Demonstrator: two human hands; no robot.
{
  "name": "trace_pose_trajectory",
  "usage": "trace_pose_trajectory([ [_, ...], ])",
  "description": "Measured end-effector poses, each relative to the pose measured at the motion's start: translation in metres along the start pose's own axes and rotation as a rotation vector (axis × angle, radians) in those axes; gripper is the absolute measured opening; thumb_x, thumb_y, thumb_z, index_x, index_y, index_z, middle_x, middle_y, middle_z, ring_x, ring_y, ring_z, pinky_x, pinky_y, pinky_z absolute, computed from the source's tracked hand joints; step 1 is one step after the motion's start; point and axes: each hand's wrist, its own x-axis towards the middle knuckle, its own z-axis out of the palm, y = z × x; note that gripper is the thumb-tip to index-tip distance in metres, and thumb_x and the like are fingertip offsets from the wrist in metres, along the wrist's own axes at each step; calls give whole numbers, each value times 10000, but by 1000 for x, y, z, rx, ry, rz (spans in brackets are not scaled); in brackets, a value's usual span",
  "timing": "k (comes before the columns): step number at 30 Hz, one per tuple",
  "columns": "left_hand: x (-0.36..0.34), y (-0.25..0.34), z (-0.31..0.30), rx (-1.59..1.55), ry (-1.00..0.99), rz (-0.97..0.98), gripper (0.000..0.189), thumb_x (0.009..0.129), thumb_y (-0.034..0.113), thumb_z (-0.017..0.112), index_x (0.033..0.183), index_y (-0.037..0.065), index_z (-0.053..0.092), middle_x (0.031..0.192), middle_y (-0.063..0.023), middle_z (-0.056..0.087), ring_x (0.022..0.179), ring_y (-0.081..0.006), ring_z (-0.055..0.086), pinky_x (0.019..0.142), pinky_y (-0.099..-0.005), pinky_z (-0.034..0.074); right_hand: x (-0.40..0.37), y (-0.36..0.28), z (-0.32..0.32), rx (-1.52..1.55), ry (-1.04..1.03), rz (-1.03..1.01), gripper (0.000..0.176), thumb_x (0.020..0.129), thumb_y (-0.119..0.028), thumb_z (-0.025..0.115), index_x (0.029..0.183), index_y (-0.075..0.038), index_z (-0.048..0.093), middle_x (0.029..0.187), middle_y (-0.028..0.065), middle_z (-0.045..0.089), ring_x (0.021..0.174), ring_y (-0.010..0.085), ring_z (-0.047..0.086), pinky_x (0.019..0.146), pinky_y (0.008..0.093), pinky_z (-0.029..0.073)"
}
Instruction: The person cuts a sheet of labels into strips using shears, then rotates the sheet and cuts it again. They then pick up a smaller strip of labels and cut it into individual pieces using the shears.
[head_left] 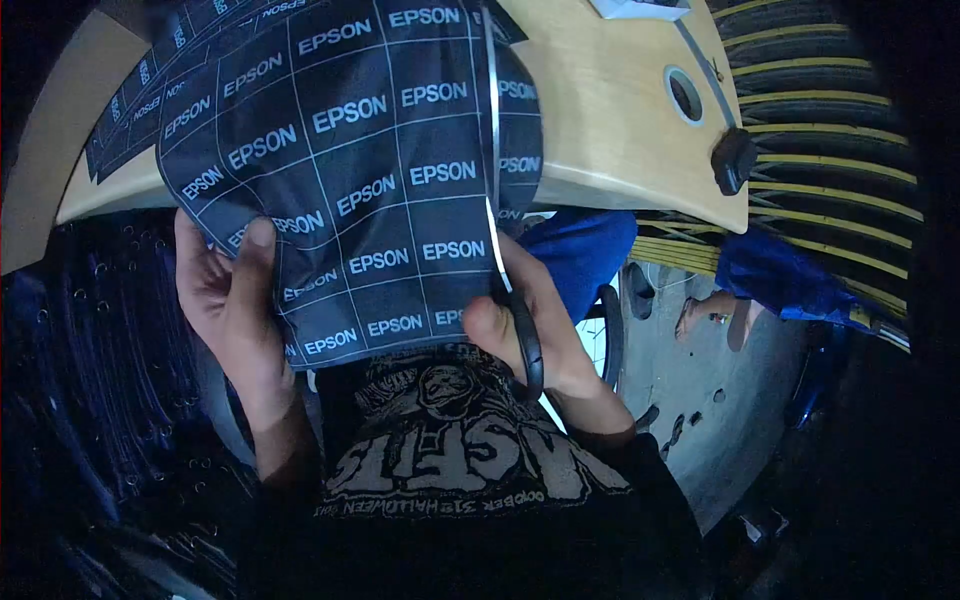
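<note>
A dark sheet [350,200] printed with rows of EPSON labels in a thin white grid hangs in front of me. My left hand [235,300] pinches its lower left side, thumb on top and fingers behind. In my right hand [550,340] is a pair of scissors [528,350] with black handles, thumb through a loop. One long, thin blade runs upward over the printed side, near the sheet's right part. A strip of the same print shows to the right of the blade. The other blade is hidden.
More printed sheets [125,125] lie on the light wooden table [610,110] behind. The table has a round hole, with a black object [735,160] at its right edge. Yellow slats [820,130] stand at right. Another person's foot [705,310] shows on the floor.
</note>
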Motion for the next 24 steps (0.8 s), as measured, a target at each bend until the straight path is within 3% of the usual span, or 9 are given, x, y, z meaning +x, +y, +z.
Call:
trace_pose_trajectory([
  [12, 0, -2, -2, 33, -7, 14, 342, 820, -3, 577, 1142, -50, 471, 964, -93, 617, 855, -96, 578, 787, -230, 436, -1, -1, 3, 85, -5, -13, 724, 764, -427, 671, 1219, 62, 391, 1053, 158, 524, 1017, 237, 505, 885, 348, 395],
  [15, -1, -1, -2, 29, -17, 1, 338, 819, -7, 573, 1140, -48, 472, 957, -91, 617, 846, -92, 578, 783, -228, 435, -2, -2, 6, 149, 77, -80, 704, 775, -413, 663, 1219, 59, 389, 1040, 155, 529, 1008, 224, 509, 876, 344, 399],
  [24, -1, 0, -3, 17, 13, 18, 341, 812, -15, 561, 1140, -49, 475, 949, -104, 618, 850, -103, 587, 784, -234, 443, 1, -2, 2, 66, -12, 5, 691, 763, -420, 677, 1181, 66, 419, 992, 134, 548, 946, 186, 528, 814, 275, 424],
])
